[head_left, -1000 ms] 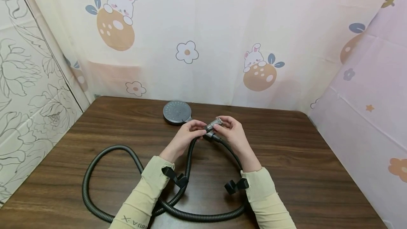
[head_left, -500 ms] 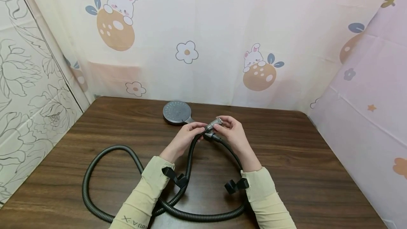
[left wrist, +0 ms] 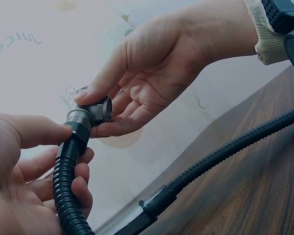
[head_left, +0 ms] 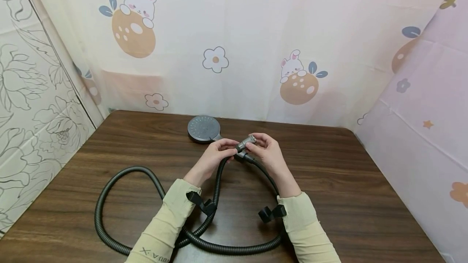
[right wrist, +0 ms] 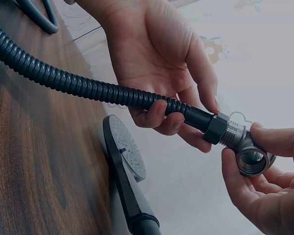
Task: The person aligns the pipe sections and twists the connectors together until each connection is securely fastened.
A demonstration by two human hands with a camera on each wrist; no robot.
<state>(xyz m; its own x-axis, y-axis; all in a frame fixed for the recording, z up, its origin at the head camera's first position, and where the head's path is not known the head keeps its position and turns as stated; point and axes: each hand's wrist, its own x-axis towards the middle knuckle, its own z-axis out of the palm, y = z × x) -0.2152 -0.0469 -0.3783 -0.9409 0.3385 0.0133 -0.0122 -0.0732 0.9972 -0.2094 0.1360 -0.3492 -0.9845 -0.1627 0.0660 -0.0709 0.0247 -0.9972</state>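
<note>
A black ribbed shower hose (head_left: 217, 186) loops over the table, its black end nut (right wrist: 216, 129) in the fingers of my left hand (head_left: 212, 158). Between the thumb and fingers of my right hand (head_left: 269, 155) is a metal threaded elbow fitting (right wrist: 250, 152), with an open threaded mouth. The nut meets the fitting's silver thread (right wrist: 232, 133), part of which shows. Behind my hands lies a grey round shower head (head_left: 203, 128), face up. The hose's other end joins its handle (right wrist: 125, 191); my hands cover part of that handle in the head view.
The brown wooden table (head_left: 329, 173) bears a wide hose loop (head_left: 100, 210) on the left. Hose also crosses under both forearms near the front. A patterned curtain (head_left: 248, 80) hangs behind the table's far edge. Each wrist wears a black camera strap (head_left: 272, 213).
My left fingers shift slightly around the hose's end nut. The right hand keeps the fitting in nearly the same place, and the shower head has not moved.
</note>
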